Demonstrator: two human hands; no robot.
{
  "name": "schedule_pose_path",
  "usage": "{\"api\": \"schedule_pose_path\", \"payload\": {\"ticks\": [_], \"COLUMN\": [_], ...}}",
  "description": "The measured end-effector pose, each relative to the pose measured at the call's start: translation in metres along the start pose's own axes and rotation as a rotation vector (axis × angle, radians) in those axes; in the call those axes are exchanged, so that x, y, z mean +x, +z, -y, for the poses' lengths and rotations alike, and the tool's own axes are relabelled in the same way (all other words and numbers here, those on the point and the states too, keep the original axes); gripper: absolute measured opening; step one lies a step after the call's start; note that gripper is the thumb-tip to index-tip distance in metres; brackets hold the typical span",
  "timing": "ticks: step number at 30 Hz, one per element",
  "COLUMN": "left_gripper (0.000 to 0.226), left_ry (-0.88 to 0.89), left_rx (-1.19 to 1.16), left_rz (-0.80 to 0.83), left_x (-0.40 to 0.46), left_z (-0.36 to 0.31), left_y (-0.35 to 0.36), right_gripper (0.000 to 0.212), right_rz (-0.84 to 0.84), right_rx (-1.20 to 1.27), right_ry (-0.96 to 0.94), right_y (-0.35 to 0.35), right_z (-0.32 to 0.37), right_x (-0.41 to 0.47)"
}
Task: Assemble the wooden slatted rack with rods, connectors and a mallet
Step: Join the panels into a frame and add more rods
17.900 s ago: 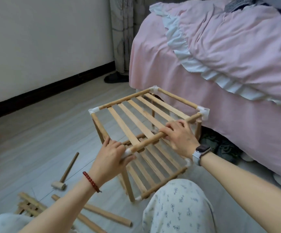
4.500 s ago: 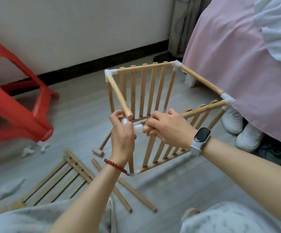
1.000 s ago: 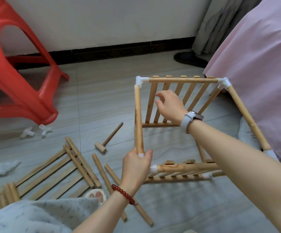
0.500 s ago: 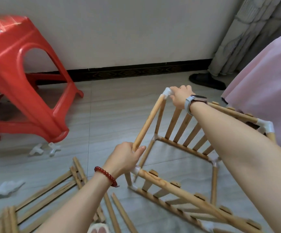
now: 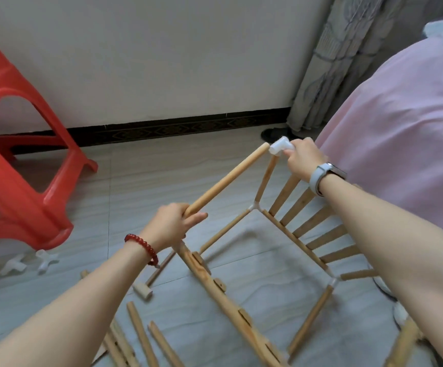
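Both forearms are bare, with no sleeves showing. The left hand [image 5: 171, 225] has a bracelet of round, glossy red beads [image 5: 143, 247] strung close around its wrist. The right hand [image 5: 303, 160] has a smartwatch [image 5: 326, 173] at its wrist, on a smooth pale grey band with a dark, rounded rectangular face toward 3 o'clock.
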State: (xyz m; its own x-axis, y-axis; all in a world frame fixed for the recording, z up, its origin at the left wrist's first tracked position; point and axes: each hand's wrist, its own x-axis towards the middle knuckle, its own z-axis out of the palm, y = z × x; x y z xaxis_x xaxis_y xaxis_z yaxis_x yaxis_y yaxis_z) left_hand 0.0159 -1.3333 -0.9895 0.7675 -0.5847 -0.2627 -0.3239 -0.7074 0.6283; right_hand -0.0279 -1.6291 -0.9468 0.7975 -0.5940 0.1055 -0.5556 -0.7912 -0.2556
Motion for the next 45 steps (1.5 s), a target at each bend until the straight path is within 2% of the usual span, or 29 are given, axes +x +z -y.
{"api": "schedule_pose_path", "payload": {"ticks": [2, 6, 10, 18, 21, 23, 25, 28, 31, 33, 35, 36, 37, 41, 45], "left_gripper": [0.031, 0.026, 0.025, 0.019, 0.024, 0.023, 0.018, 0.029, 0.038, 0.051, 0.071, 0.08, 0.079, 0.039, 0.032], "left_ry": [0.06, 0.214, 0.369, 0.661, 0.68, 0.66, 0.595, 0.477, 0.444, 0.496, 0.593, 0.617, 0.637, 0.702, 0.711], "left_rx": [0.021, 0.194, 0.317, 0.452, 0.514, 0.566, 0.656, 0.75, 0.825, 0.872, 0.808, 0.785, 0.778, 0.789, 0.764], "left_rz": [-0.053, -0.205, -0.349, -0.409, -0.391, -0.361, -0.199, -0.03, -0.056, -0.136, -0.168, -0.135, -0.103, -0.039, 0.0], "left_x": [0.006, 0.01, 0.0, -0.031, -0.041, -0.049, -0.058, -0.069, -0.074, -0.077, -0.08, -0.082, -0.083, -0.084, -0.082], "left_z": [-0.018, -0.057, -0.079, -0.056, -0.041, -0.03, -0.023, -0.022, -0.019, -0.02, -0.03, -0.039, -0.046, -0.063, -0.062], "left_y": [-0.015, -0.049, -0.064, -0.01, 0.014, 0.026, 0.033, 0.037, 0.046, 0.056, 0.067, 0.072, 0.077, 0.09, 0.091], "right_gripper": [0.028, 0.021, 0.025, 0.016, 0.011, 0.013, 0.014, 0.013, 0.01, 0.011, 0.022, 0.026, 0.028, 0.032, 0.038], "right_rz": [-0.065, -0.188, -0.293, -0.203, -0.117, -0.002, 0.09, 0.158, 0.174, 0.17, 0.193, 0.212, 0.226, 0.244, 0.232], "right_rx": [0.063, 0.346, 0.539, 0.725, 0.753, 0.7, 0.65, 0.68, 0.895, 1.023, 1.017, 0.979, 0.941, 0.9, 0.899], "right_ry": [0.043, 0.109, 0.184, 0.376, 0.452, 0.446, 0.438, 0.455, 0.545, 0.611, 0.625, 0.621, 0.618, 0.665, 0.729], "right_y": [-0.024, -0.068, -0.088, -0.032, -0.016, -0.014, -0.01, 0.0, -0.002, -0.004, -0.004, -0.004, -0.004, 0.0, 0.003], "right_z": [-0.006, -0.024, -0.042, -0.087, -0.099, -0.105, -0.109, -0.112, -0.11, -0.108, -0.103, -0.1, -0.097, -0.091, -0.087], "right_x": [-0.001, -0.014, -0.062, -0.185, -0.213, -0.226, -0.241, -0.257, -0.257, -0.259, -0.26, -0.259, -0.258, -0.256, -0.258]}}
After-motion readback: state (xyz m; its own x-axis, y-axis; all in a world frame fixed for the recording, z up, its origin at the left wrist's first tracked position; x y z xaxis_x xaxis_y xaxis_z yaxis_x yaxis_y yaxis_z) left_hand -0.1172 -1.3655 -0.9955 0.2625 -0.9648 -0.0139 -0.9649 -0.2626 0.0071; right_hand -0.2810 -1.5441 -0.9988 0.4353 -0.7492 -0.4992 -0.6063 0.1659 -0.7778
